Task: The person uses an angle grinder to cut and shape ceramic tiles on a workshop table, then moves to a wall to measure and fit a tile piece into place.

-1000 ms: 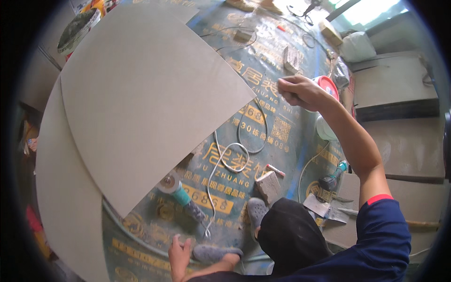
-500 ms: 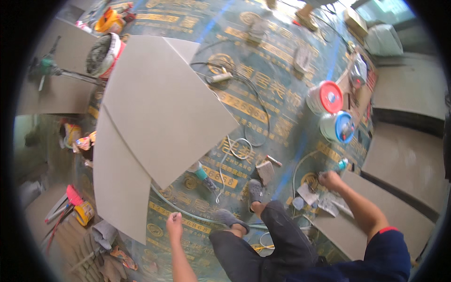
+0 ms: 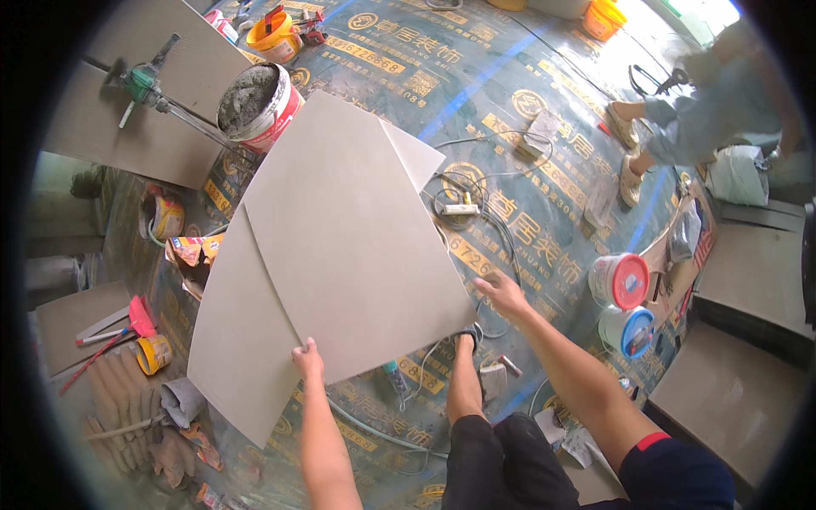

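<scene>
A large grey tile (image 3: 357, 246) lies skewed across another grey tile (image 3: 242, 357), with a further tile's corner (image 3: 416, 157) showing beyond it. My left hand (image 3: 309, 360) is closed at the upper tile's near left corner, thumb on top and the other fingers hidden. Just off that tile's right corner, my right hand (image 3: 503, 297) reaches in with its fingers apart and nothing in them. One of my feet (image 3: 466, 334) is beside the same corner. A teal-and-grey tool (image 3: 396, 382) lies partly under the near edge.
A bucket of grey mortar (image 3: 255, 102) stands by a green mixer (image 3: 144, 85) at far left. Lidded red (image 3: 630, 281) and blue (image 3: 636, 331) buckets stand at right. Cables surround a white power strip (image 3: 460, 209). Another person (image 3: 714, 110) is at far right.
My view has shifted and I have stepped toward the tiles. My left hand has reached the upper tile's corner. The right hand has swung from the right-hand side to near the tile.
</scene>
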`<state>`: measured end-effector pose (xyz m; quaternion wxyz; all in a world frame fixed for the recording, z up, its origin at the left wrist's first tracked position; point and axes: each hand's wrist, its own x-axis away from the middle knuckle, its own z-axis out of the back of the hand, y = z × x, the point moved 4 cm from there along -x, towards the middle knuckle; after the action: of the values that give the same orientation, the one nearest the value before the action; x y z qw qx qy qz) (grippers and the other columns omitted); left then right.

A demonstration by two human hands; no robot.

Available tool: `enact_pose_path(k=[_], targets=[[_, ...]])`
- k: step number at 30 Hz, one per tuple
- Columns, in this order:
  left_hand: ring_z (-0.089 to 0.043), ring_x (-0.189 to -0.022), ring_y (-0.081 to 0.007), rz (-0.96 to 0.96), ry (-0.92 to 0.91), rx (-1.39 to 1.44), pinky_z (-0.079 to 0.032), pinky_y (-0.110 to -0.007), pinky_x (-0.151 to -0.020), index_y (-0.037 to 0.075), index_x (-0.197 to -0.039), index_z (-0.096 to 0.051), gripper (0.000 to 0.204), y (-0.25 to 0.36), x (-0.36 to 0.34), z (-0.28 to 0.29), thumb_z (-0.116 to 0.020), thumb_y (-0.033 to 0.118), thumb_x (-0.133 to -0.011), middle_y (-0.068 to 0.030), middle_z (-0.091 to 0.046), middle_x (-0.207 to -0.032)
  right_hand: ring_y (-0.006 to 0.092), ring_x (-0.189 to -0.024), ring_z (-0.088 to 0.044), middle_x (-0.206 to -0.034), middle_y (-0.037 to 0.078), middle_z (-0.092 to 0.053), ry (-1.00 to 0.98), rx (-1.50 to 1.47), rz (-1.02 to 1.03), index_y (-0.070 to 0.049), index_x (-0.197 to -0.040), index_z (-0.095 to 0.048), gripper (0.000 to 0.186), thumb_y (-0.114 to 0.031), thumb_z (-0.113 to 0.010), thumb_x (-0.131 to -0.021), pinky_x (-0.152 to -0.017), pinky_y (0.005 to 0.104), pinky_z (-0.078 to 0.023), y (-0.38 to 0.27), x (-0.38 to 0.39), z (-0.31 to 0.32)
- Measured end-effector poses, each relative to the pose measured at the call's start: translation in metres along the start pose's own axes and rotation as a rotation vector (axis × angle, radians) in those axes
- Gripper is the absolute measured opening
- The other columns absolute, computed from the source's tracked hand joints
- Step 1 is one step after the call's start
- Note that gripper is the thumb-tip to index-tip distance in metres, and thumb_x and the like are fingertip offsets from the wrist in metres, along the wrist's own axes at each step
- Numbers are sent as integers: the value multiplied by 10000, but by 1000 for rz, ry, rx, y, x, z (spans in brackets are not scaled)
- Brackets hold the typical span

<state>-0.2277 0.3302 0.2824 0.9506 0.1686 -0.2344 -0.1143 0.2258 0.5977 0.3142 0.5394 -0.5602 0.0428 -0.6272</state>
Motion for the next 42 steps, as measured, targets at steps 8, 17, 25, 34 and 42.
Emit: enact_pose_path(k=[8,17,25,34,42], targets=[[-547,-1127,-371,245,20,72,-449,-452,-951,-77,-1224,-443,711,-3,14,-6,-598,530,-888,-269,-507,-1250,264,-876,-650,-923,195,-668,-169,-36,-272,60,-1073,-627,702,-597,-661,-829,-815,406,-504,-83,-73,-50],[-405,-1343,-313,379,-452,513,-358,-443,-1076,-18,-1381,-446,858,45,28,52,-456,692,-901,-185,-438,-1446,317,-900,-668,-926,212,-678,-153,-50,-349,61,-978,-657,648,-565,-695,-814,-819,417,-504,-106,-52,-24],[-419,-1325,-310,330,39,623,-332,-457,-1102,-98,-1400,-370,755,94,36,74,-530,492,-957,-204,-403,-1466,311,-760,-671,-762,208,-667,-49,112,-184,39,-788,-685,657,-614,-620,-832,-727,422,-511,-159,-27,26],[-448,-1247,-307,441,262,1034,-360,-447,-1058,-19,-1389,-402,620,298,216,81,-506,427,-972,-164,-444,-1415,234,-550,-561,-593,112,-578,60,124,168,8,-697,-610,606,-575,-617,-863,-588,405,-466,-229,-3,274],[-363,-1351,-276,12,110,1434,-305,-442,-1109,53,-1479,-319,678,571,240,81,-360,534,-1003,-98,-352,-1504,112,-794,-561,-844,22,-606,195,-566,430,-6,-1055,-616,464,-404,-378,-1045,-698,299,-470,-330,-13,534]])
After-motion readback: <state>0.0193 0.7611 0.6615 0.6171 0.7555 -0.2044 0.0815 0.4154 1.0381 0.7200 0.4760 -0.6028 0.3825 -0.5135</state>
